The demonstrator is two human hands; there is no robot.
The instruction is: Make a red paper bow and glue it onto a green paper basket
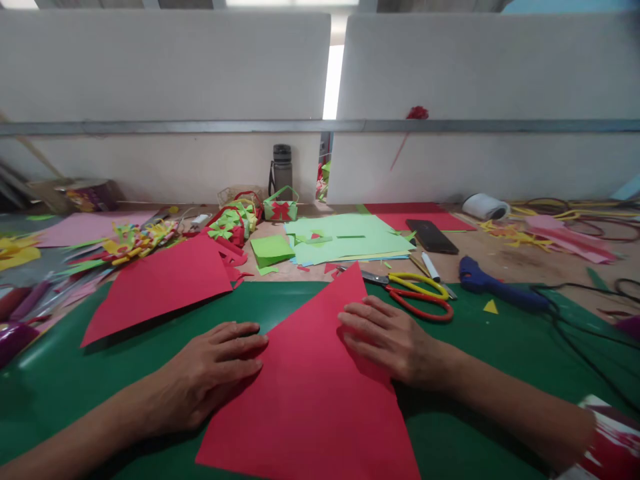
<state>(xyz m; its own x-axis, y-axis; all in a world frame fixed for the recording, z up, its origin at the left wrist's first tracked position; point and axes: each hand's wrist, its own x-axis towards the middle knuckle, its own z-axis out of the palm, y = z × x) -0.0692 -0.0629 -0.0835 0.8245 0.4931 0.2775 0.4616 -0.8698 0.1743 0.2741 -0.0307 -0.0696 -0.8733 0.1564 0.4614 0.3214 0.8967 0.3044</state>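
Observation:
A red paper sheet folded into a triangle lies on the green cutting mat in front of me. My left hand lies flat on its left edge, fingers stretched out and pressing down. My right hand rests flat on its right side, fingers extended toward the fold. Neither hand holds anything.
A second red sheet lies to the left. Scissors with red and yellow handles, a blue glue gun, a black phone, light green sheets, paper bows, a small paper basket and a bottle stand behind.

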